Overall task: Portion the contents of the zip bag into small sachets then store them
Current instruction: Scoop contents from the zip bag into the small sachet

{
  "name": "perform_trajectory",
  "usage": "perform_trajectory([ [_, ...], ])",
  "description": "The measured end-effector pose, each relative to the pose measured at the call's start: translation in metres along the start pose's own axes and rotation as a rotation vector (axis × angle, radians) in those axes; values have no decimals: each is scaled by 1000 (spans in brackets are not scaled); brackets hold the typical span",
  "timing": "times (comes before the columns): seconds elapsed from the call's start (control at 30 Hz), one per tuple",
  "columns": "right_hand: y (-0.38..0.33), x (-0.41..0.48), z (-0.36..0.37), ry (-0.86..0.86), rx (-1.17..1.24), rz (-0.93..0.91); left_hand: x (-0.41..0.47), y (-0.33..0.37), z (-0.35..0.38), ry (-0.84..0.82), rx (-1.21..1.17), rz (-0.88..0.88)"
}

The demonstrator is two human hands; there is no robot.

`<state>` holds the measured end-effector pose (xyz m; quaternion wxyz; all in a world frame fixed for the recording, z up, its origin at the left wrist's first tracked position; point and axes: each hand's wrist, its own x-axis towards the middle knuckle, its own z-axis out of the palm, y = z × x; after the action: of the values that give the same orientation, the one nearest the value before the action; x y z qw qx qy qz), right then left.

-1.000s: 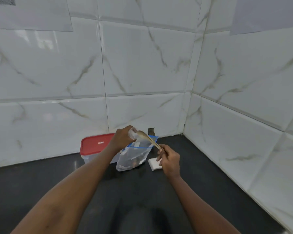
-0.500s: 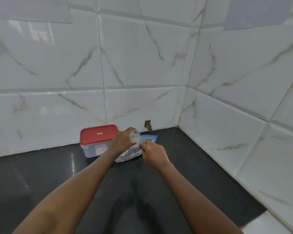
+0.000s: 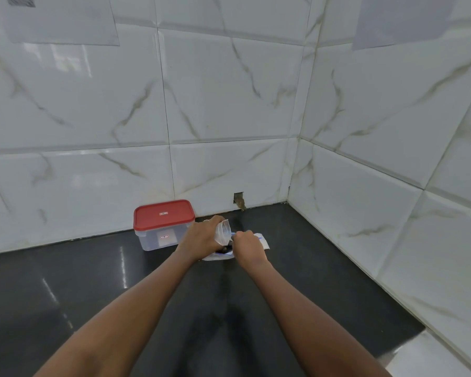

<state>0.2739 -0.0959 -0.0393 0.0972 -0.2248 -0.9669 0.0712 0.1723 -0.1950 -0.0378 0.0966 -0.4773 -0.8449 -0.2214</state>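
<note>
Right hand (image 3: pixel 249 247) has dropped low over the slumped clear bag (image 3: pixel 214 257), fingers curled, hold unseen; left hand (image 3: pixel 201 238) pinches a small, crinkly, transparent sachet (image 3: pixel 223 232) right of the red-lidded box (image 3: pixel 163 227).

You have two hands at work, your left hand (image 3: pixel 201 238) and your right hand (image 3: pixel 249 247). You hold one small clear sachet (image 3: pixel 223 230) in the left fingers. One zip bag (image 3: pixel 219 256) lies on the one dark counter (image 3: pixel 93 281). You have one clear container (image 3: pixel 158 238) with one red lid (image 3: pixel 163 214). Two paper sheets hang on the wall, one left (image 3: pixel 60 20) and one right (image 3: pixel 400 17).
</note>
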Motion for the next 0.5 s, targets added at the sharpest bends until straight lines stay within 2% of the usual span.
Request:
perform_trajectory([
  [0.1, -4, 1, 1, 16, 65, 93, -7, 0, 5, -65, 15, -85],
  [0.23, -7, -1, 2, 6, 132, 173, -10, -5, 6, 9, -147, -220],
  [0.5, -30, 1, 0, -172, 181, 50, -16, -2, 12, 32, -253, -235],
])
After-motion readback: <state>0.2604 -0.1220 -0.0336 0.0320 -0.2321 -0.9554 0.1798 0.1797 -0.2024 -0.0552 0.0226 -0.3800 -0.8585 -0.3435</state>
